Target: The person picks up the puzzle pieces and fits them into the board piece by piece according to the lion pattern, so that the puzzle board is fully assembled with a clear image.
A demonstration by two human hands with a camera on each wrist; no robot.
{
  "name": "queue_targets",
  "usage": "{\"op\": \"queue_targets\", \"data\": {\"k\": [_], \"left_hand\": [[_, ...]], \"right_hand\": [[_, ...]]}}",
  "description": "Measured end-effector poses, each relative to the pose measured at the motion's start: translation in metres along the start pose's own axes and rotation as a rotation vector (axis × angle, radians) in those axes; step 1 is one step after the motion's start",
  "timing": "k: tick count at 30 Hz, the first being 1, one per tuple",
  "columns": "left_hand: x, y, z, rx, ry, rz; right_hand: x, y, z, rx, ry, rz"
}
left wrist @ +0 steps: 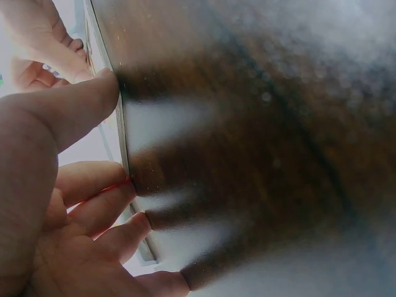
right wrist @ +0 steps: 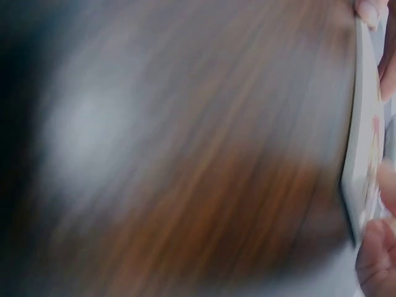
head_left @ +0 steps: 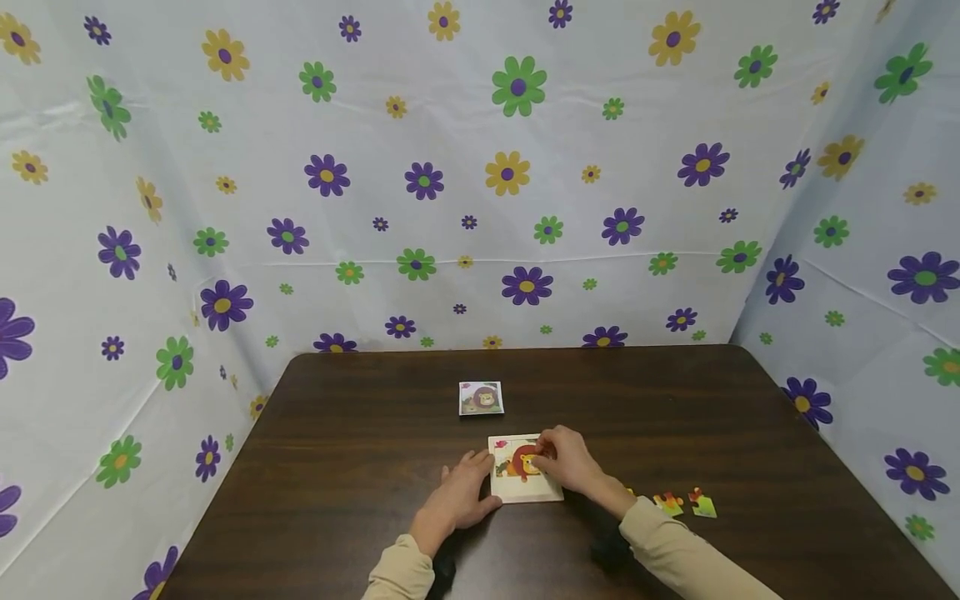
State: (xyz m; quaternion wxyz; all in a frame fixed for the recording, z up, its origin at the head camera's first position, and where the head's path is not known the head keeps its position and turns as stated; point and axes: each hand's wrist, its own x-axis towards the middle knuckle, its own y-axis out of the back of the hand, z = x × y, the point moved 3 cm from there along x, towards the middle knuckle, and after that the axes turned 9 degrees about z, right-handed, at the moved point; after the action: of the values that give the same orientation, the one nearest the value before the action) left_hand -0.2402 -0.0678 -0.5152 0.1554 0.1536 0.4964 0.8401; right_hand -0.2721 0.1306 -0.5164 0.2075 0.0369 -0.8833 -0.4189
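Observation:
A square wooden puzzle board (head_left: 527, 492) lies on the dark table, with part of a lion picture in its upper area and bare pale wood along the lower area. My left hand (head_left: 463, 493) steadies the board, its fairly straight fingers and thumb touching the left edge. Over the board's right side, my right hand (head_left: 572, 461) has curled fingers, thumb and forefinger pinching at a puzzle piece by the lion's mane (head_left: 528, 456). The fingers largely cover that piece. In the right wrist view the board's pale side (right wrist: 356, 154) shows beside the right fingertips (right wrist: 374, 250).
Loose puzzle pieces lie right of the board: a red and yellow one (head_left: 668, 504), a green and red one (head_left: 703, 503), and another partly hidden by the right wrist. A lion picture card (head_left: 482, 398) lies behind the board. Flowered cloth (head_left: 450, 217) surrounds the table (head_left: 360, 433).

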Motion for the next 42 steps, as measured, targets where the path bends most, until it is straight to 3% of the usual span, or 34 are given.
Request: {"op": "queue_targets", "data": {"k": [4,6,9,13,27,33,39,42], "left_hand": [[0.0,-0.001,0.0,-0.006,0.002,0.0],[0.0,-0.001,0.0,-0.002,0.009,-0.006],[0.001,-0.001,-0.002,0.007,0.006,-0.005],[0.001,0.0,-0.002,0.013,0.003,-0.004],[0.0,0.001,0.002,-0.01,-0.005,0.005],[0.001,0.004,0.001,-0.002,0.01,0.005],[0.001,0.003,0.002,0.008,0.016,-0.01],[0.0,0.0,0.002,0.01,0.022,-0.026]], "right_hand": [[-0.005,0.009,0.008,-0.036,0.241,-0.159],[-0.007,0.015,0.013,-0.044,0.313,-0.239],[-0.008,0.02,0.019,-0.032,0.364,-0.3],[-0.009,0.02,0.021,-0.034,0.413,-0.288],[-0.001,0.012,0.017,-0.03,0.361,-0.304],[0.002,0.013,0.013,-0.071,0.425,-0.274],[-0.002,0.012,0.015,-0.03,0.321,-0.289],[-0.006,0.013,0.018,0.045,0.258,-0.283]]}}
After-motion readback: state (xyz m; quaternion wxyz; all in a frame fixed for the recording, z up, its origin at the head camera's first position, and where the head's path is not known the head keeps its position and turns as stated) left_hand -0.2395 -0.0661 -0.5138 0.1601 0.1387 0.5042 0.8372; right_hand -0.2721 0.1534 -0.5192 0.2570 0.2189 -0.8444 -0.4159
